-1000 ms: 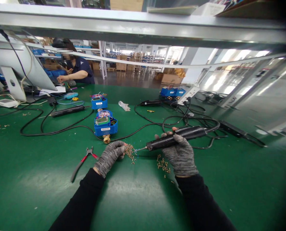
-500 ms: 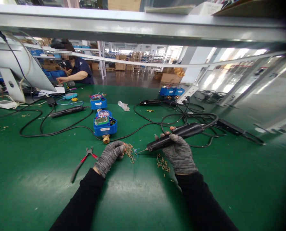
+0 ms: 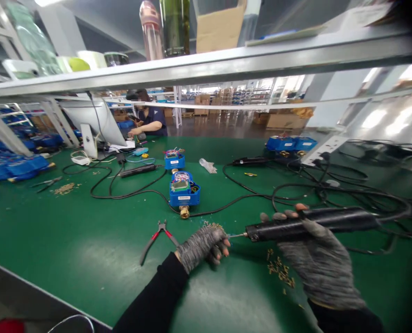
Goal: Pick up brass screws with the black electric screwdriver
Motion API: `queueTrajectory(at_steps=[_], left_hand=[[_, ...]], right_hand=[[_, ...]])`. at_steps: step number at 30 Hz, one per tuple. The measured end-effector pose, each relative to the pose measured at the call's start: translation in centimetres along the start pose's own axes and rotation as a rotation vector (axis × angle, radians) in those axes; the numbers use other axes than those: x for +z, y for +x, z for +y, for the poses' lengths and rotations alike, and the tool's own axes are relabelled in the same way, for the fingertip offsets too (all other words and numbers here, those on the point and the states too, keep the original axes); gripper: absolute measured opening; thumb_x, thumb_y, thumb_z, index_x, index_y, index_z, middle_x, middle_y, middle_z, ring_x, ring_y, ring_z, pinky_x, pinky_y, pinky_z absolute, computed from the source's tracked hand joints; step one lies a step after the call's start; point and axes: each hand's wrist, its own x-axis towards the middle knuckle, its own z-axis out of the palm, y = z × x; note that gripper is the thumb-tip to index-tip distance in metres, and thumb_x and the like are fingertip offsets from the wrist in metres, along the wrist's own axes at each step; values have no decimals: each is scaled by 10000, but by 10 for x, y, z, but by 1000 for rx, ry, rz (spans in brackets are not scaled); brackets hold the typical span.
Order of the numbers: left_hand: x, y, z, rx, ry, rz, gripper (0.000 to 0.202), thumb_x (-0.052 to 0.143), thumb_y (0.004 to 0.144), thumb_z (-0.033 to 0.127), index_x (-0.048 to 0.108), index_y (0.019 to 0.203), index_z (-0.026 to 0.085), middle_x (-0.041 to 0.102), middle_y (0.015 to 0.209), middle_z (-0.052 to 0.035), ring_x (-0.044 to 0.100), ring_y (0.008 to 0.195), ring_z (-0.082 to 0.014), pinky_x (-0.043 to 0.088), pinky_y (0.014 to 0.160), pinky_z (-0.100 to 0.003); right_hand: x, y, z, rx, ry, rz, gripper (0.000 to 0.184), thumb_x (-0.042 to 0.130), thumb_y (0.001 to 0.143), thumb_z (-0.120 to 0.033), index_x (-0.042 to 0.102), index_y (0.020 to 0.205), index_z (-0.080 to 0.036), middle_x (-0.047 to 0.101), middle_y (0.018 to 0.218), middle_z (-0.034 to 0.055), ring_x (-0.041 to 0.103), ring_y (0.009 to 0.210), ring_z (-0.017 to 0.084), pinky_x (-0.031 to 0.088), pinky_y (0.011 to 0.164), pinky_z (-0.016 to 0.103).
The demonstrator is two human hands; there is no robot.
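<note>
In a grey knit glove with bare fingertips, my right hand grips a black corded electric screwdriver, held nearly level and pointing left. Its thin bit reaches the fingertips of my left hand, gloved the same way. The left fingers are curled together, and whatever they pinch is hidden. Behind that hand lies a partly covered pile of small brass-coloured screws. More loose screws are scattered beneath the screwdriver. Beyond the left hand stands an open blue meter housing with a circuit board, wires and a brass fitting.
Red-handled cutting pliers lie left of my left hand. A second blue housing stands farther back. Black cables cross the green table. Overhead runs a shelf edge. A co-worker sits across, near a monitor.
My left hand has moved from the screw pile to the screwdriver's bit tip. The view has swung left, so the table's things appear farther right.
</note>
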Motion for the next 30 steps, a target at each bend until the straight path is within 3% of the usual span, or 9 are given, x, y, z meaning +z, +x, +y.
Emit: queueTrajectory(at_steps=[3, 6, 9, 13, 19, 26, 30], left_hand=[[-1, 4, -4, 40, -9, 1, 533, 726, 672, 643, 636, 744, 123, 589, 616, -10, 448, 430, -55, 352, 390, -181], [-4, 7, -4, 55, -90, 117, 519, 786, 605, 597, 642, 725, 112, 603, 616, -19, 444, 432, -61, 348, 384, -191], [-8, 7, -1, 50, -201, 262, 488, 849, 528, 503, 633, 730, 115, 625, 652, -21, 494, 481, -74, 399, 429, -200], [-18, 3, 7, 51, -304, 361, 379, 825, 613, 400, 621, 795, 138, 667, 750, -19, 587, 595, -86, 501, 574, -218], [-25, 2, 16, 64, -395, 421, 245, 751, 738, 330, 605, 810, 148, 679, 743, -20, 617, 583, -95, 526, 583, -222], [-20, 0, 21, 55, -403, 456, 195, 723, 775, 292, 618, 821, 135, 687, 738, -26, 622, 563, -93, 539, 562, -219], [-19, -1, 24, 55, -404, 460, 195, 719, 776, 292, 609, 808, 135, 680, 716, -25, 617, 545, -94, 532, 543, -216]], right_hand=[[4, -2, -2, 21, -24, 50, 336, 575, 831, -212, 685, 1133, -307, 690, 950, -12, 663, 957, 197, 392, 1152, 556], [7, -4, -6, 5, -21, 77, 312, 555, 842, -188, 696, 1098, -299, 687, 948, -13, 667, 924, 184, 422, 1141, 533], [6, -3, -9, -8, -18, 82, 322, 563, 825, -160, 693, 1093, -283, 682, 931, -10, 662, 896, 178, 479, 1086, 540], [2, -1, -8, -9, -49, -18, 380, 656, 762, -130, 673, 1107, -287, 678, 884, -26, 658, 880, 172, 530, 1015, 505], [1, 0, -2, 46, -60, -146, 360, 781, 678, -144, 657, 977, -302, 686, 824, -61, 667, 792, 173, 535, 973, 487], [4, -2, 3, 90, -65, -105, 419, 778, 643, -141, 661, 1019, -283, 686, 811, -55, 662, 784, 167, 527, 979, 475], [4, -2, 2, 89, -63, -144, 403, 776, 657, -149, 658, 1012, -298, 679, 817, -60, 659, 803, 171, 515, 995, 491]])
